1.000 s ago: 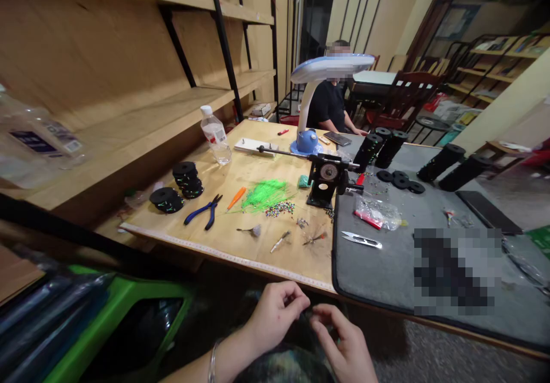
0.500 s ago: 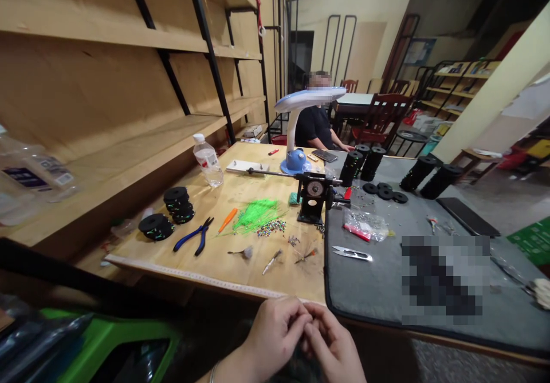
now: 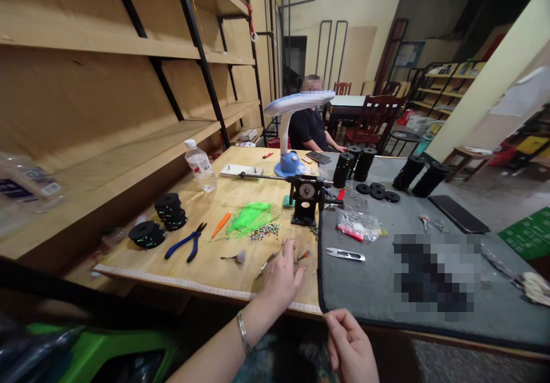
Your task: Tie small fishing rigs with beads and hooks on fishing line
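Observation:
My left hand (image 3: 282,277), with a metal bangle (image 3: 243,332) at the wrist, stretches over the wooden tabletop. Its fingers are apart and hold nothing I can see. They partly cover a small orange-tipped piece (image 3: 305,255) and a slim pale piece. A grey tufted piece (image 3: 239,257) lies left of them. Just beyond the fingertips are multicoloured beads (image 3: 264,232) and a heap of bright green strands (image 3: 250,219). My right hand (image 3: 351,346) is low at the table's front edge, thumb and forefinger pinched; whatever they hold is too small to make out.
A black hand-crank winder (image 3: 305,197) stands mid-table before a blue-white lamp (image 3: 289,162). Blue-handled pliers (image 3: 187,243), an orange-handled tool (image 3: 220,226) and black spools (image 3: 148,235) lie left. Thread snips (image 3: 345,255) rest on the grey mat (image 3: 361,285). A person (image 3: 307,128) sits behind.
My hands were together in front of the table edge. The left has moved forward over the tabletop and its fingers have opened; the right stays low, pinched, slightly farther right. The view has shifted slightly.

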A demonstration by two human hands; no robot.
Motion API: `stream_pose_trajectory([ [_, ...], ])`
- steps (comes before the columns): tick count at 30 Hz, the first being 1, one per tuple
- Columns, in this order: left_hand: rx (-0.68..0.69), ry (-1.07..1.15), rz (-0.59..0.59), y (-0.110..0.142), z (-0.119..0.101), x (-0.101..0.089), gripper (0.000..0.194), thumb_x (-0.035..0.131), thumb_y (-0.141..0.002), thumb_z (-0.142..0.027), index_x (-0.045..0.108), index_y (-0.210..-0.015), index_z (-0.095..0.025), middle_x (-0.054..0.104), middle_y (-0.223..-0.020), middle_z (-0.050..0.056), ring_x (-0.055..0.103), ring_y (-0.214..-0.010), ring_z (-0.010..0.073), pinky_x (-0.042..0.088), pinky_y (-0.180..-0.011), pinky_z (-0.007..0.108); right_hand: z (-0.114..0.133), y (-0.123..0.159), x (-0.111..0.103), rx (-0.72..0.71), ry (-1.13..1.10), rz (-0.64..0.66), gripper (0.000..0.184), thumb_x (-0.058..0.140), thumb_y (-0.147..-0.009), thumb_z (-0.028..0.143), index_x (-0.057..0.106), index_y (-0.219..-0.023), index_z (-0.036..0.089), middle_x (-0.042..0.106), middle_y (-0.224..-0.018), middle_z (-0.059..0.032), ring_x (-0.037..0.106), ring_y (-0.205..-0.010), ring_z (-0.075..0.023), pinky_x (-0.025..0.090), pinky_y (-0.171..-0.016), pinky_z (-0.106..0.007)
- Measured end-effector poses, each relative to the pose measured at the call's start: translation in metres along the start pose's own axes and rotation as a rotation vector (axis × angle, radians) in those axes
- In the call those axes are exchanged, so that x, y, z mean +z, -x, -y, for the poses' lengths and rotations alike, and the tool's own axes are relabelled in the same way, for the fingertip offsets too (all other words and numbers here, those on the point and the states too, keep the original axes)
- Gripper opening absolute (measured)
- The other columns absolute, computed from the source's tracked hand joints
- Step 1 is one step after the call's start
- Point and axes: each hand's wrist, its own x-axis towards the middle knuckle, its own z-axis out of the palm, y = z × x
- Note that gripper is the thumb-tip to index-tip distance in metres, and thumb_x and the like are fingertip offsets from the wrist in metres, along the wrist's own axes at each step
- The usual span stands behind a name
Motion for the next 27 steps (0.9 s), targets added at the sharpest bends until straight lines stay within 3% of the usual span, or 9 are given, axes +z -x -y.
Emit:
stream_pose_trajectory([
  [5, -0.040, 0.017, 0.044, -0.010, -0.003, 0.008, 0.044, 0.052, -0.085, -0.014, 0.045, -0.128, -0.016, 0.072, -0.096, 0.010, 0.068, -0.087, 0.0255, 0.046, -0.074, 0.034, -0.006, -0.005, -0.002, 0.054, -0.102, -0.060, 0.050, 0.070, -0.068, 0.066, 0.060, -0.072, 0.016, 0.039, -0.030, 0.0109, 0.024, -0.027, -0.0020, 0.015, -0.032, -0.014],
  [8, -0.008, 0.157, 0.015, -0.009, -0.005, 0.004, 0.031, 0.053, -0.083, -0.014, 0.055, -0.114, -0.017, 0.072, -0.090, 0.008, 0.067, -0.082, 0.0234, 0.046, -0.073, 0.032, -0.002, -0.006, -0.003, 0.036, -0.145, -0.085, 0.048, 0.074, -0.064, 0.062, 0.063, -0.071, 0.016, 0.062, -0.051, 0.0006, 0.038, -0.031, -0.0034, 0.025, -0.032, -0.014],
  [10, 0.012, 0.333, 0.027, -0.005, -0.009, -0.001, 0.018, 0.057, -0.081, -0.017, 0.061, -0.098, -0.017, 0.070, -0.087, 0.007, 0.065, -0.081, 0.0210, 0.046, -0.074, 0.030, 0.003, -0.006, -0.005, 0.013, -0.175, -0.114, 0.047, 0.077, -0.062, 0.060, 0.066, -0.071, 0.015, 0.067, -0.064, -0.0030, 0.047, -0.038, -0.0066, 0.033, -0.035, -0.016],
  [13, -0.048, 0.667, 0.154, 0.009, -0.014, -0.011, 0.010, 0.064, -0.076, -0.023, 0.063, -0.084, -0.017, 0.067, -0.078, 0.003, 0.061, -0.075, 0.0174, 0.045, -0.071, 0.027, 0.011, -0.005, -0.008, 0.001, -0.173, -0.146, 0.044, 0.079, -0.061, 0.057, 0.068, -0.072, 0.015, 0.057, -0.052, 0.0024, 0.044, -0.041, -0.0076, 0.032, -0.038, -0.016],
  [17, -0.261, 1.017, 0.413, 0.041, -0.013, -0.016, 0.020, 0.074, -0.068, -0.027, 0.061, -0.079, -0.015, 0.063, -0.072, 0.000, 0.057, -0.069, 0.0132, 0.043, -0.068, 0.024, 0.014, -0.002, -0.011, -0.038, -0.081, -0.133, 0.044, 0.076, -0.065, 0.057, 0.069, -0.072, 0.014, 0.045, -0.045, 0.0067, 0.037, -0.042, -0.0071, 0.027, -0.040, -0.018],
  [21, -0.434, 1.077, 0.487, 0.072, 0.000, -0.013, 0.028, 0.076, -0.067, -0.031, 0.059, -0.080, -0.013, 0.066, -0.072, 0.002, 0.056, -0.065, 0.0111, 0.041, -0.061, 0.021, 0.011, 0.005, -0.001, 0.023, -0.028, -0.045, 0.048, 0.072, -0.066, 0.062, 0.067, -0.070, 0.014, 0.040, -0.044, 0.0078, 0.032, -0.040, -0.0067, 0.024, -0.039, -0.018],
  [24, -0.493, 1.040, 0.528, 0.088, 0.010, -0.008, 0.034, 0.072, -0.069, -0.040, 0.054, -0.081, -0.015, 0.066, -0.069, 0.003, 0.055, -0.056, 0.0113, 0.036, -0.046, 0.020, 0.009, 0.011, 0.010, 0.095, -0.004, 0.010, 0.050, 0.072, -0.064, 0.065, 0.066, -0.070, 0.015, 0.040, -0.041, 0.0080, 0.032, -0.037, -0.0066, 0.024, -0.038, -0.019],
  [27, -0.511, 1.027, 0.533, 0.098, 0.017, -0.004, 0.035, 0.069, -0.070, -0.044, 0.050, -0.082, -0.016, 0.063, -0.067, 0.001, 0.057, -0.053, 0.0124, 0.036, -0.042, 0.020, 0.005, 0.017, 0.019, 0.129, 0.031, 0.025, 0.051, 0.072, -0.063, 0.065, 0.066, -0.070, 0.014, 0.041, -0.040, 0.0077, 0.033, -0.036, -0.0067, 0.024, -0.037, -0.019],
])
